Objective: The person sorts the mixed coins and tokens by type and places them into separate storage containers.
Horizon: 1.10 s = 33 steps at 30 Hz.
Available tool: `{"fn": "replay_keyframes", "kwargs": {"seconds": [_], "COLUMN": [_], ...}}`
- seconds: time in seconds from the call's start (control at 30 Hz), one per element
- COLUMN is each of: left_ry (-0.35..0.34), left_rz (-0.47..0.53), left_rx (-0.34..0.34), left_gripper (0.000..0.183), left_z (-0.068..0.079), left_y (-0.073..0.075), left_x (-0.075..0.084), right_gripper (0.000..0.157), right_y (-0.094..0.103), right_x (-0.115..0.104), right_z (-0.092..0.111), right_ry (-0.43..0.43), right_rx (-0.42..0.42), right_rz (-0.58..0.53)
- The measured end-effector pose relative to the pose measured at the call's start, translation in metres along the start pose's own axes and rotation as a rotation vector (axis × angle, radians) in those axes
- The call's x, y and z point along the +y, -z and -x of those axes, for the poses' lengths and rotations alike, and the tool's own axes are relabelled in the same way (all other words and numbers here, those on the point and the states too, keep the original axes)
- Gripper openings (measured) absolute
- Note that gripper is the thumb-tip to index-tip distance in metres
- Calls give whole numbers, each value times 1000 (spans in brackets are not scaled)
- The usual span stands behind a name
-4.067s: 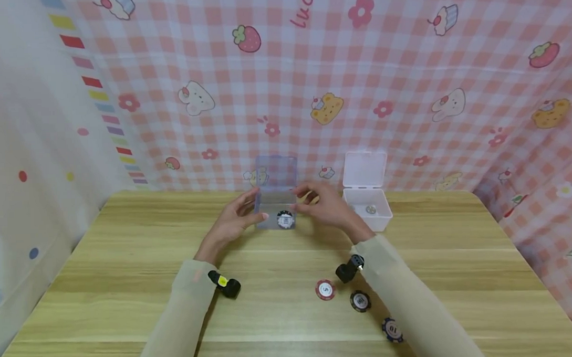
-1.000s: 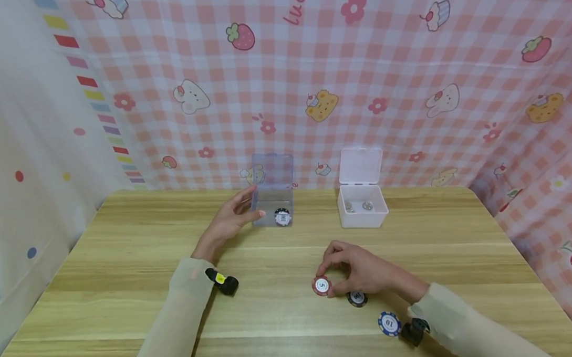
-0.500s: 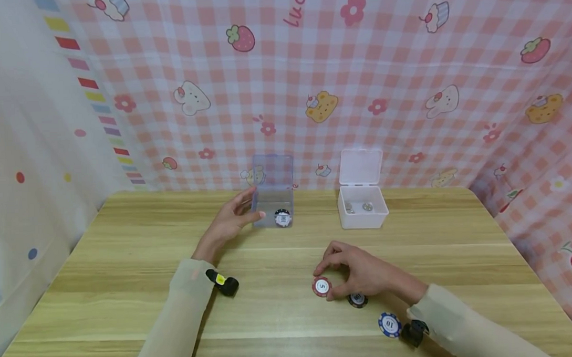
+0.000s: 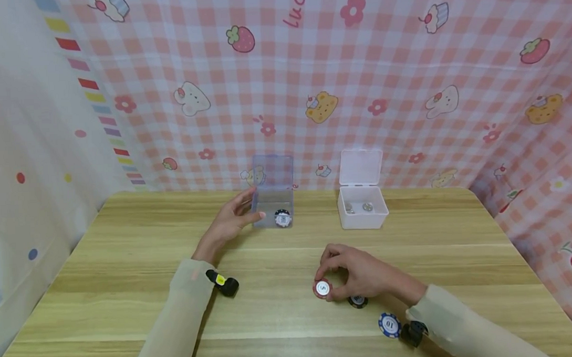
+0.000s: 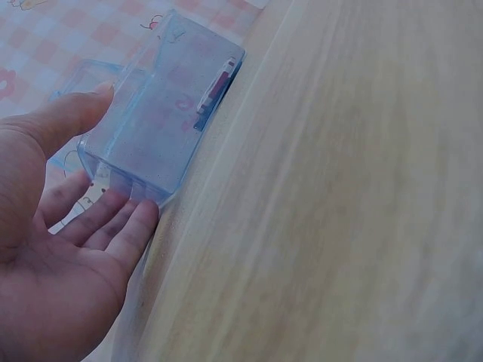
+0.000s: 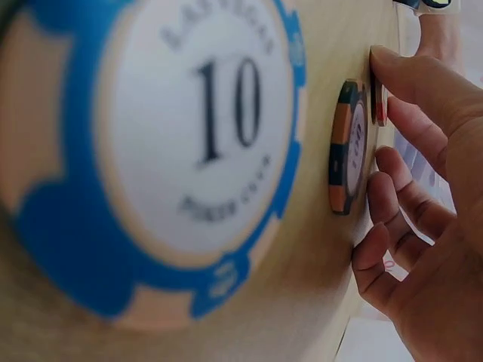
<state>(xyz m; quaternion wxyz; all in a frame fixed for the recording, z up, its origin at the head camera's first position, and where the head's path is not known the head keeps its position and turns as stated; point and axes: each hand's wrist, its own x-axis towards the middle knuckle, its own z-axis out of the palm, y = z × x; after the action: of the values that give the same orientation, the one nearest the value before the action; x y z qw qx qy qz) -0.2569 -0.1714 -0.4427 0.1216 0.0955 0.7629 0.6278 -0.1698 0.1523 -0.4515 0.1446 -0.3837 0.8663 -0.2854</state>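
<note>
My left hand (image 4: 227,222) holds the left side of a clear bluish plastic box (image 5: 162,113), thumb at the front rim and fingers against the side wall. Its lid (image 4: 273,171) stands raised. Inside lies a black-and-white poker chip (image 4: 282,218). On the table, my right hand (image 4: 362,273) pinches a red poker chip (image 4: 322,288) marked 5 by its edges, between thumb and index finger. Partly under that hand lies a black poker chip (image 4: 358,301). A blue-and-white poker chip (image 4: 389,325) marked 10 sits near the right wrist and looms large in the right wrist view.
To the right of the clear box stands a white plastic box (image 4: 363,220), lid up, with small silvery round pieces (image 4: 367,206) inside. The wooden table (image 4: 272,315) ends at a pink checked cloth (image 4: 283,94) hung behind it.
Earlier, both hands were at the clear box. My right hand has since come down to the red poker chip and pinched it; the chip has barely moved. My left hand stays at the box.
</note>
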Motion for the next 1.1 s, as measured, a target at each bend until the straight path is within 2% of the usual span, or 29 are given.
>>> {"fn": "replay_keyframes", "kwargs": {"seconds": [0.13,0.33,0.6,0.8,1.1], "left_ry": [10,1,-6,-10,-8], "left_rz": [-18,-15,-20,-24,-18], "left_rx": [-2,-5,-6,-7,-7], "left_gripper": [79,78,76,76,77], "left_z": [4,3,3,5,4], "left_y": [-1,-1,-1,0,1], "left_x": [5,2,1,4,3], "right_gripper": [31,32,33,31,29], "right_y": [2,4,7,15,26], "right_x": [-1,3,3,1,0], "right_z": [-1,-3,-7,-14,-27], "right_ry": [-6,-27,-10,2,-65], "right_rx": [-6,12,92,193,266], "right_rz": [-4,-44,-35,-20,-64]}}
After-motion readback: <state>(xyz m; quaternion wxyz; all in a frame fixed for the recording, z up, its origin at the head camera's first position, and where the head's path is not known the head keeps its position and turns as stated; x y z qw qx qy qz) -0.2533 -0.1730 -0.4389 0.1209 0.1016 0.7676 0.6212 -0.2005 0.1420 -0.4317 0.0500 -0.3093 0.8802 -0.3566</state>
